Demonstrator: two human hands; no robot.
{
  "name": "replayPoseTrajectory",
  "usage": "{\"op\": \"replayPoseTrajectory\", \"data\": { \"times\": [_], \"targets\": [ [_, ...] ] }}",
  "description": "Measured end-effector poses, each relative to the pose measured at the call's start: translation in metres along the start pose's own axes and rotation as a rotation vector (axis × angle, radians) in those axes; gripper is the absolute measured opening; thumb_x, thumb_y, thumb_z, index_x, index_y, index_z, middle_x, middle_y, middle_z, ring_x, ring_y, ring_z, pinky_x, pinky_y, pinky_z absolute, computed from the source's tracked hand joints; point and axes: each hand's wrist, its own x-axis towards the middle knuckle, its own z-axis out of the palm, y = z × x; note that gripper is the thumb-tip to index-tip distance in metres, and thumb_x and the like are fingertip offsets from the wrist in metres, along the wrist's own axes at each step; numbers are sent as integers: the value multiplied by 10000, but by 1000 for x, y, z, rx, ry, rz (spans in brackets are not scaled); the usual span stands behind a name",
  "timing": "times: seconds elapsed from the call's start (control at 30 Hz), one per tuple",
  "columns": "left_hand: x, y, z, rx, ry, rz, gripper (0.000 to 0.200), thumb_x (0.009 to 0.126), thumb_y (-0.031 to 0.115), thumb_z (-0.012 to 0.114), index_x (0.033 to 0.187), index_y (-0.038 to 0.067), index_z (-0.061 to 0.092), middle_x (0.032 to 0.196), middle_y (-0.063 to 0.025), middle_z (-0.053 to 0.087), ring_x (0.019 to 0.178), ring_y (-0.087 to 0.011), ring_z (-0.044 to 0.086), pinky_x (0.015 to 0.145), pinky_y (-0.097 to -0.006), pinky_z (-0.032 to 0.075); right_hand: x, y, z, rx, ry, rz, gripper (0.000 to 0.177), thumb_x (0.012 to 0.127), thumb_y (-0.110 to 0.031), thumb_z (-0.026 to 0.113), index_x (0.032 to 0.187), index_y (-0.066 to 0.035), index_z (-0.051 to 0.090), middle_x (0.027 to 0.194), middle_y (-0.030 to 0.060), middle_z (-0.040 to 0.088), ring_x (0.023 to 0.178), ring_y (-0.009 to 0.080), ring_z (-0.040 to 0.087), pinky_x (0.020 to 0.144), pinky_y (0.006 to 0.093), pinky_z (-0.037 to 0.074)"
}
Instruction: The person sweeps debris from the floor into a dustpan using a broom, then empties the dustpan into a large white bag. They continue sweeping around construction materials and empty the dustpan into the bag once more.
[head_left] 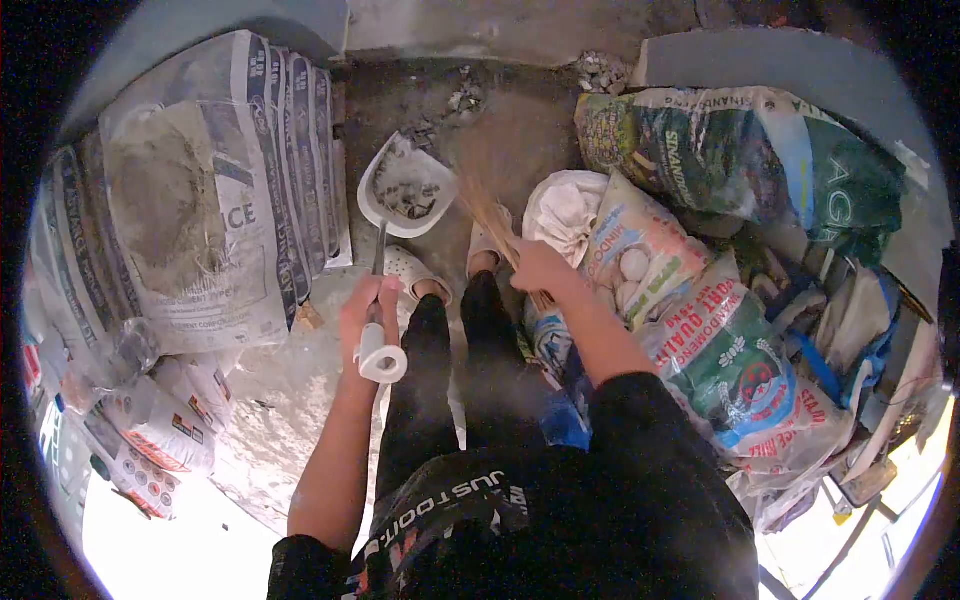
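My left hand (370,318) is closed around the handle of a white long-handled dustpan (366,205). Grey dust and rubble bits (410,190) lie in its pan, which rests near the floor ahead of my feet. In my right hand (545,270) is a stick broom (490,205), its thin bristles fanned out and blurred just right of the pan. Small debris (466,97) lies on the floor beyond the dustpan.
Stacked cement bags (260,200) stand on the left, the front one dusty. Filled sacks (740,350) crowd the right side, with a green sack (850,190) behind them. A white tied bundle (565,215) sits close to my right hand. More rubble (600,72) lies at the back.
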Motion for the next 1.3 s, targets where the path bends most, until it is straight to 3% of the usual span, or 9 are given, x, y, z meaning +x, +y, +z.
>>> {"op": "replayPoseTrajectory", "data": {
  "times": [0.17, 0.33, 0.53, 0.6, 0.8, 0.87, 1.03, 1.1, 1.3],
  "targets": [
    [4, 0, -2, -61, 54, 127, 181, 943, 150, 565, 842, 4, 599, 664, -73, 499, 578, -125, 444, 529, -278, 356, -79, 27, -60, 225, 192, -102, 601, 647, -213, 681, 1217, -64, 568, 969, 245, 657, 933, 379, 643, 830, 428, 504],
    [1, 2, 2, -5, 45, 201, 176, 947, 133, 555, 837, 2, 599, 667, -79, 479, 579, -139, 437, 532, -288, 354, 10, 51, -78, 355, 486, 180, 540, 660, -231, 696, 1139, -9, 580, 981, 234, 663, 952, 374, 636, 826, 415, 503],
    [-7, -9, 8, 5, 51, 179, 223, 965, 146, 523, 829, -10, 606, 725, -132, 568, 667, -244, 556, 713, -337, 468, 108, -25, -61, 222, 326, 136, 469, 688, -201, 671, 1106, -12, 571, 999, 232, 658, 945, 412, 622, 836, 440, 500],
    [-6, -10, -2, 75, -57, 66, 334, 1005, 291, 471, 918, 27, 658, 964, -147, 656, 948, -267, 621, 855, -363, 457, 77, -38, -69, 149, 266, 96, 468, 688, -183, 664, 1115, -18, 568, 1012, 227, 658, 951, 417, 619, 836, 442, 500],
    [-7, -9, -1, 141, 8, 97, 267, 988, 248, 495, 896, 50, 649, 911, -134, 659, 888, -238, 625, 788, -338, 478, 22, 3, -105, 302, 348, 102, 569, 677, -176, 655, 1223, -51, 551, 1022, 248, 651, 973, 416, 620, 833, 447, 498],
    [-6, 0, 7, 45, 7, 120, 167, 941, 125, 549, 838, -2, 582, 741, -168, 576, 696, -332, 602, 962, -412, 452, 47, 10, -98, 261, 313, 186, 608, 677, -176, 659, 1262, -58, 538, 1014, 251, 652, 978, 416, 619, 840, 446, 497],
    [-8, 2, 2, 84, 49, 122, 142, 926, 123, 573, 840, 10, 586, 764, -180, 576, 704, -341, 613, 634, -385, 486, 35, -28, -86, -19, -20, -141, 709, 651, -187, 685, 1327, -72, 507, 1008, 246, 656, 932, 413, 633, 831, 439, 508],
    [-6, -3, -6, 33, 50, 108, 135, 922, 115, 576, 839, 10, 591, 765, -179, 578, 698, -342, 611, 650, -386, 486, 1, -10, -111, 3, 67, -348, 742, 643, -164, 688, 1352, -75, 486, 1007, 221, 668, 912, 374, 649, 843, 412, 507],
    [-10, -15, -4, 1, 80, 216, 121, 915, 109, 582, 851, 13, 617, 778, -186, 587, 726, -357, 601, 699, -395, 477, -5, 35, -151, 141, 198, -56, 718, 669, -139, 667, 1365, -135, 492, 975, 180, 687, 831, 253, 671, 768, 360, 533]
  ]
}}
